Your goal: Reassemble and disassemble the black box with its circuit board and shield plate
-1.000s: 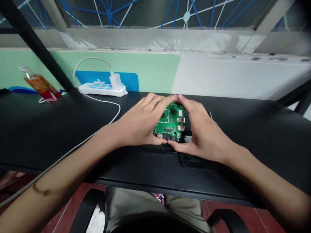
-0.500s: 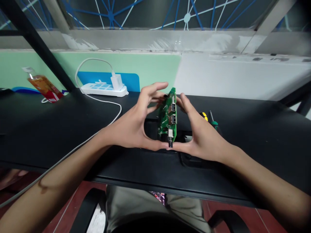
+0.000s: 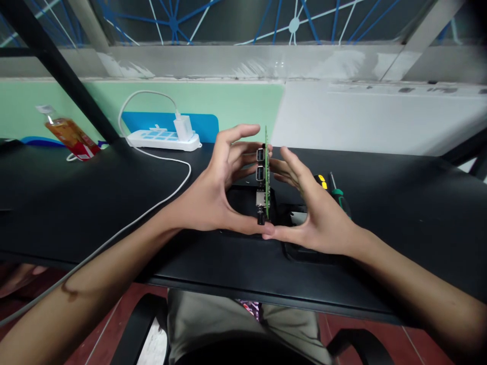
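Note:
A green circuit board point(image 3: 267, 175) stands on edge between my hands, almost edge-on to me, with metal USB ports and a black connector on its left face. My left hand point(image 3: 224, 185) grips it from the left, thumb at the near bottom corner and fingers at the far side. From the right, my right hand point(image 3: 315, 203) holds it too, its thumb meeting the left thumb below the connector. Under the board lies a black plastic case part point(image 3: 247, 196), partly hidden. A second black case part point(image 3: 304, 252) sits beneath my right hand.
A green-handled screwdriver point(image 3: 340, 197) and a yellow-and-black tool point(image 3: 321, 181) lie right of my hands. A white power strip point(image 3: 163, 140) with a plugged charger point(image 3: 183, 128) stands at the back; its cable point(image 3: 186, 172) runs left. A tilted drink bottle point(image 3: 70, 134) is far left. Another person's hand point(image 3: 19, 279) shows lower left.
The circuit board has turned between my hands, from showing its green face at a slant to nearly edge-on, its ports now on the left. Both hands stay around it.

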`<act>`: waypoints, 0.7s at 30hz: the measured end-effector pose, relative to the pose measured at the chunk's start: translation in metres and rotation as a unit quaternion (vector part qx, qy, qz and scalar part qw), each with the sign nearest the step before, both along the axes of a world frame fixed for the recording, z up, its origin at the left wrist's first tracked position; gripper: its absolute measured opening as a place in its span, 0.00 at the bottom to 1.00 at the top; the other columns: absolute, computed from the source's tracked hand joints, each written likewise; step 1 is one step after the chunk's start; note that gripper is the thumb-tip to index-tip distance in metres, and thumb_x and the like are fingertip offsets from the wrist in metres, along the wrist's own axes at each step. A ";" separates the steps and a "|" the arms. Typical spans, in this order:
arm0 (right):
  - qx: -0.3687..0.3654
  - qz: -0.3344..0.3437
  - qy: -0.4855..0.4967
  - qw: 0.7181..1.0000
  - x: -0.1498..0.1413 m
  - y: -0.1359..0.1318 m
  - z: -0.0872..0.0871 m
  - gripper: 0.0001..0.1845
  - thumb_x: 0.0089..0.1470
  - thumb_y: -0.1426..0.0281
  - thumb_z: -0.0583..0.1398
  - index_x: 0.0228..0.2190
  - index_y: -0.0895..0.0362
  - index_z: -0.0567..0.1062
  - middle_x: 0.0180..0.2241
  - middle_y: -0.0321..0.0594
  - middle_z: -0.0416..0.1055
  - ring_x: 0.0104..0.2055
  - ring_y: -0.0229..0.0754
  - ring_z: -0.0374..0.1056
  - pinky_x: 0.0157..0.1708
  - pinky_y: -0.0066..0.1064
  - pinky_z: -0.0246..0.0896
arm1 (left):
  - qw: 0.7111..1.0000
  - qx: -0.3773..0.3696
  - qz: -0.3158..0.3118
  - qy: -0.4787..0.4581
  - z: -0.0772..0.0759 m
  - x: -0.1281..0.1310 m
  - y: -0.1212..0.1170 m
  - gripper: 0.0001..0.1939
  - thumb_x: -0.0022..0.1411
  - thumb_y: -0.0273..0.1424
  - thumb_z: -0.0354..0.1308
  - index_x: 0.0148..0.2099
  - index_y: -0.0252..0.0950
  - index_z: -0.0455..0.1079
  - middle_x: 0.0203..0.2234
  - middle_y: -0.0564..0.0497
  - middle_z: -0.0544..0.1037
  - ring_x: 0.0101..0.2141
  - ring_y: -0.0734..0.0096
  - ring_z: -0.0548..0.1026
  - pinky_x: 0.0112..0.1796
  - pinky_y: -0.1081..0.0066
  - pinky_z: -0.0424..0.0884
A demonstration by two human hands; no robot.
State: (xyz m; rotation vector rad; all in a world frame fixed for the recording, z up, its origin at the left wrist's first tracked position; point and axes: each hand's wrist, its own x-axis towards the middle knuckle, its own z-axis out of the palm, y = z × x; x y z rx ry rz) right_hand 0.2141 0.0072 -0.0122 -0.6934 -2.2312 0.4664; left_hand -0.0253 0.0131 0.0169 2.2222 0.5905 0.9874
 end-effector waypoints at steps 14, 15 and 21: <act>0.027 -0.072 -0.018 0.997 0.009 0.004 0.004 0.69 0.46 0.50 0.73 0.74 0.48 0.38 0.69 0.55 0.60 0.71 0.60 0.61 0.67 0.59 0.65 | 1.000 0.005 -0.012 0.004 0.003 -0.023 0.014 0.62 0.56 0.44 0.74 0.74 0.59 0.29 0.73 0.43 0.50 0.74 0.43 0.50 0.65 0.40 0.65; 0.030 -0.079 -0.028 0.996 0.010 0.005 0.005 0.69 0.46 0.50 0.72 0.74 0.49 0.38 0.69 0.55 0.60 0.71 0.60 0.61 0.66 0.59 0.65 | 1.000 0.011 -0.011 0.011 0.002 -0.025 0.015 0.61 0.56 0.43 0.74 0.74 0.60 0.29 0.73 0.44 0.50 0.74 0.43 0.50 0.65 0.40 0.64; 0.052 -0.111 -0.111 0.986 0.014 0.004 0.009 0.69 0.48 0.48 0.70 0.74 0.51 0.35 0.67 0.57 0.64 0.66 0.62 0.66 0.63 0.63 0.67 | 0.998 0.033 -0.002 0.062 0.000 -0.035 0.014 0.62 0.56 0.41 0.75 0.75 0.61 0.31 0.74 0.46 0.49 0.73 0.40 0.51 0.65 0.37 0.65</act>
